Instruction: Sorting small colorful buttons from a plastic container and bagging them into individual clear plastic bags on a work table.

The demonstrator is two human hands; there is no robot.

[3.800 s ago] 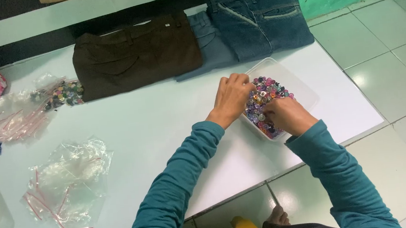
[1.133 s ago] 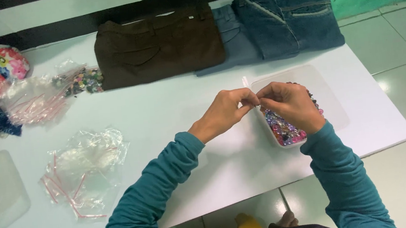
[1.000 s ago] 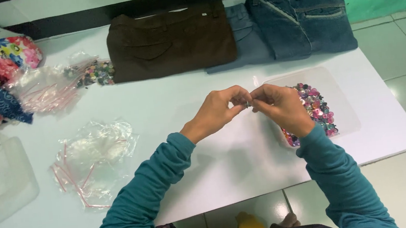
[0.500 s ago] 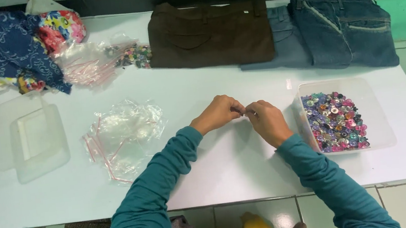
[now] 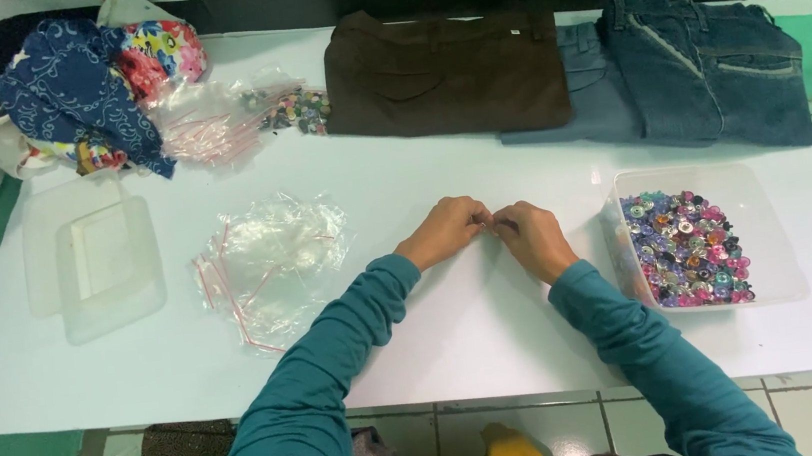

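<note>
Right now the left hand (image 5: 445,231) and right hand (image 5: 531,238) meet fingertip to fingertip over the white table (image 5: 457,333), pinching something too small to make out, with the clear tray of colourful buttons (image 5: 687,249) just beside the right hand.

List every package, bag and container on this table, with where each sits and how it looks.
Clear rectangular plastic tub, right of the hands: holds multicoloured buttons.
Clear rectangular plastic lid, left side: lying flat.
Pile of clear zip bags with red strips, left of centre: crumpled.
Clear bags with a few buttons, far left, beside the fabric heap.
</note>
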